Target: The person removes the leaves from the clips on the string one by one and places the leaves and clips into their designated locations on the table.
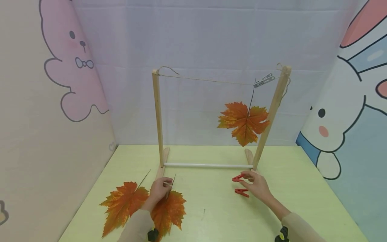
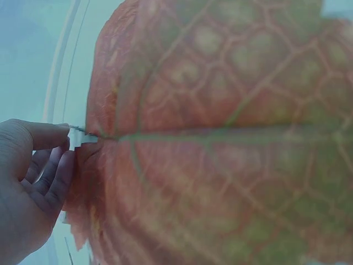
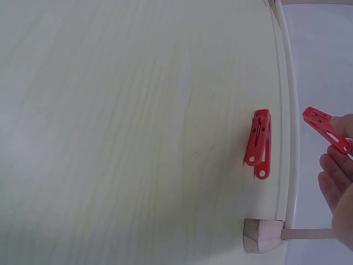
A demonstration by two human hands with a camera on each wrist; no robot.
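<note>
My left hand [image 1: 160,189] pinches the thin dark stem of an orange leaf [image 1: 169,211]; in the left wrist view the leaf [image 2: 220,182] stretches out from the fingertips of the hand [image 2: 33,171]. My right hand [image 1: 257,185] holds a red clothespin [image 1: 237,178] between thumb and fingers, and that clothespin [image 3: 326,130] appears at the right of the right wrist view. A second red clothespin [image 1: 242,192] lies on the table just below. Another orange leaf [image 1: 125,205] lies left of my left hand. A third leaf [image 1: 245,122] hangs from the string by a grey clothespin [image 1: 264,81].
A wooden frame stands at the back, with a left post [image 1: 158,121], a right post [image 1: 272,114] and a white bar [image 1: 208,165] low between them. A string [image 1: 208,80] joins the post tops. Printed cloth walls surround the pale yellow table [image 1: 217,218].
</note>
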